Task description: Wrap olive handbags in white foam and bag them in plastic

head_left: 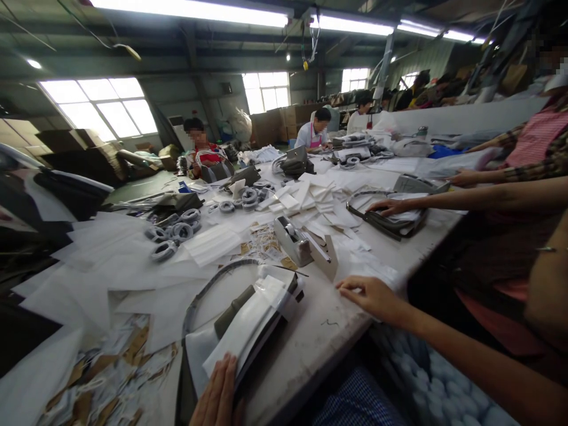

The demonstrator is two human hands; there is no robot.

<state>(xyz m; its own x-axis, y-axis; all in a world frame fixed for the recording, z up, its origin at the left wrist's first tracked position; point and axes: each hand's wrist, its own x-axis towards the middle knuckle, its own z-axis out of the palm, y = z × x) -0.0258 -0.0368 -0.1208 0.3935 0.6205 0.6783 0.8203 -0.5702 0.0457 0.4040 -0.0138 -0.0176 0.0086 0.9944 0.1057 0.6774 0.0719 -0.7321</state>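
The left hand, fingers straight, rests on the white paper around the bag, its grip released. The bag lies on the tabletop. The right hand is near the tape dispenser, fingers bent; whether its grip holds anything cannot be told.

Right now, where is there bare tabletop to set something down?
The barest patch of table lies between the paper-covered bag under the left hand and the right hand, nearer than the tape dispenser. Left of the bag, white sheets and tags crowd it.
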